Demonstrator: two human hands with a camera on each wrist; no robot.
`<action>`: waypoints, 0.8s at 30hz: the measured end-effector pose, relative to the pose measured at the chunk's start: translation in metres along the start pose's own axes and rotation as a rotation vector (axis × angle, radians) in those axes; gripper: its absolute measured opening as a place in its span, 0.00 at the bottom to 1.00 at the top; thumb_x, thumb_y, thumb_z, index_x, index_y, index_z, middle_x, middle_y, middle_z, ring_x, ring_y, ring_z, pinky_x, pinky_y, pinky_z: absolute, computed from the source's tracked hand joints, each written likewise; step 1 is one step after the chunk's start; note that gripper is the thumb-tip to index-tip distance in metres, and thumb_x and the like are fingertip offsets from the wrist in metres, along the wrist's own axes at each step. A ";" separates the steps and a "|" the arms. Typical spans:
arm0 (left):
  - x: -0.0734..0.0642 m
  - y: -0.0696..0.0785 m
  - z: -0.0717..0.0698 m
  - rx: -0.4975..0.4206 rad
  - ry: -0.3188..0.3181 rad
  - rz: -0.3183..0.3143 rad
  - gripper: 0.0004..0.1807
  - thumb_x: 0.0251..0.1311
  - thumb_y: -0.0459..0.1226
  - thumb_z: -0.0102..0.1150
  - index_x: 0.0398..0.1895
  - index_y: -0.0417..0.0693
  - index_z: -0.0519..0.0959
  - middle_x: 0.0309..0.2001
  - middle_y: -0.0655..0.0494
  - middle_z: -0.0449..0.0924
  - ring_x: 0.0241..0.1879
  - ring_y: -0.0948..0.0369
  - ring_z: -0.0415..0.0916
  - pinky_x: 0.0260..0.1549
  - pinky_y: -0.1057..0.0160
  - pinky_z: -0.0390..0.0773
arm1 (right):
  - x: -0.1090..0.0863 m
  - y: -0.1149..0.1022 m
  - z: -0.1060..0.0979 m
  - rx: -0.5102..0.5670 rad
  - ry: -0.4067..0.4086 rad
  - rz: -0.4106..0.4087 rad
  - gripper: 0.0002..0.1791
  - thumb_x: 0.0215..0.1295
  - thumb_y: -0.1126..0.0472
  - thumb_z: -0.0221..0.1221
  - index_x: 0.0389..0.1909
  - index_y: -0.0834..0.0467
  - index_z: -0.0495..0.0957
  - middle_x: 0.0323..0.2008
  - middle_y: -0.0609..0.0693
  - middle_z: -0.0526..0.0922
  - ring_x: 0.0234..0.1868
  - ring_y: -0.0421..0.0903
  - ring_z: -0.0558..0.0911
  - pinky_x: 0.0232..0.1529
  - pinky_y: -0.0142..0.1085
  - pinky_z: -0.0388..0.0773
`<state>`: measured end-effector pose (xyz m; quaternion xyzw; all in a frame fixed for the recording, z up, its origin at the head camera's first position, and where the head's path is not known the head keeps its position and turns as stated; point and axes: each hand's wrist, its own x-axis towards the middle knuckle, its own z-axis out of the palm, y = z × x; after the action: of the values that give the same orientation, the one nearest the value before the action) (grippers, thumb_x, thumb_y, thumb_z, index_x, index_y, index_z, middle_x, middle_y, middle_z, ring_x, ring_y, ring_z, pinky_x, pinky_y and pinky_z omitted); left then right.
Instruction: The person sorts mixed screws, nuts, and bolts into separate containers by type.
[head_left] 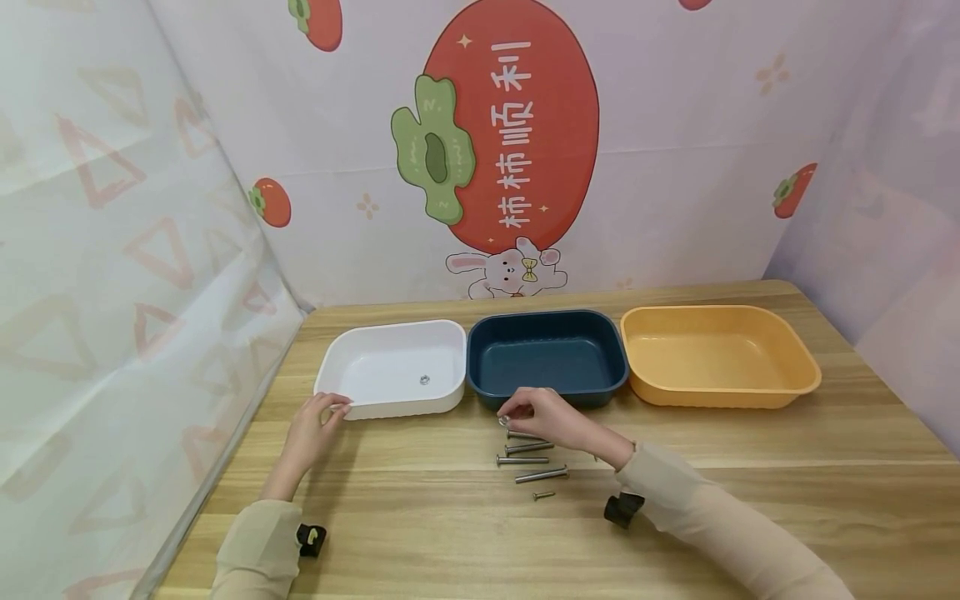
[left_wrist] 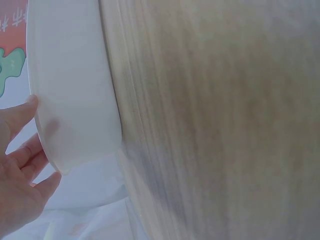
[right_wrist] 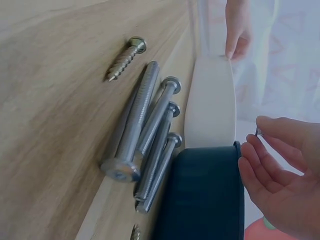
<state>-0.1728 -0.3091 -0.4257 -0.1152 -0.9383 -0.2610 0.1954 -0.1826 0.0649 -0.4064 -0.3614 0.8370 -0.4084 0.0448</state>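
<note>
Wooden table (head_left: 750,500) inside a little booth of patterned cloth walls. Nearest the person, around 6 o'clock, sits a loose row of bolts (head_left: 531,457) with one short screw (head_left: 544,495) at the near end. In the right wrist view you can count a thick threaded bolt, three slimmer ones and the pointy screw.

The right hand (head_left: 543,415) is just past them at the near rim of the dark blue tray (head_left: 547,358), thumb and forefinger pinching something small and silvery (right_wrist: 258,132). It's too tiny to say what kind of fastener it is. The left hand (head_left: 315,429) sits over at 10 o'clock with its fingertips curled onto the near corner of the white tray (head_left: 390,367), steadying it. There's a single small nut (head_left: 423,380) lying in that tray. The orange tray (head_left: 716,354) is out at 2 o'clock.

My take: with a piece that small, keep the pinch firm and lower it right over a tray before letting go, so it doesn't bounce out or roll off the wood.

On the back wall at 12 o'clock there's a big persimmon graphic (head_left: 517,125) with white characters 柿柿顺利 and a cartoon bunny (head_left: 510,271) underneath.
</note>
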 end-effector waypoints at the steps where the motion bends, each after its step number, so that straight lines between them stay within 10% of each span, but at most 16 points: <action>1: 0.000 0.000 0.000 0.001 -0.002 -0.001 0.04 0.51 0.29 0.58 0.31 0.38 0.77 0.31 0.45 0.76 0.37 0.46 0.71 0.38 0.47 0.69 | 0.001 -0.001 0.000 0.007 0.003 -0.001 0.09 0.55 0.67 0.59 0.37 0.63 0.80 0.31 0.46 0.78 0.33 0.38 0.75 0.36 0.28 0.74; 24: -0.001 0.001 0.000 -0.006 0.000 -0.004 0.04 0.52 0.28 0.58 0.31 0.37 0.77 0.31 0.44 0.76 0.36 0.46 0.71 0.38 0.47 0.68 | 0.028 -0.012 0.012 0.062 0.076 0.043 0.09 0.54 0.67 0.59 0.37 0.63 0.79 0.32 0.49 0.79 0.33 0.40 0.76 0.34 0.27 0.73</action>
<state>-0.1721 -0.3082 -0.4259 -0.1138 -0.9378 -0.2641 0.1947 -0.1918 0.0345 -0.3996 -0.3260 0.8325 -0.4468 0.0327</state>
